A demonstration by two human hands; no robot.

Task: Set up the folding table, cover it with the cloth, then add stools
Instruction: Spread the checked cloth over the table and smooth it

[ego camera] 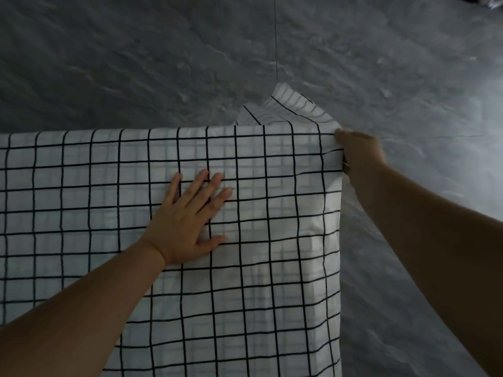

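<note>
Checked cloth point(81, 186) across the table

— What kind of place is showing here?
— A bare, dim space, not clearly a home or a workshop. A mottled grey floor point(122, 58), looking like rough concrete, is filling the view, thin dark lines point(275, 36) are crossing it, and a white black-grid cloth point(81, 186) is lying spread flat.

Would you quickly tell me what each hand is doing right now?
Left hand: open, fingers spread, pressing flat on the checked cloth.
Right hand: closed on the cloth's far right corner edge, gripping it.
</note>
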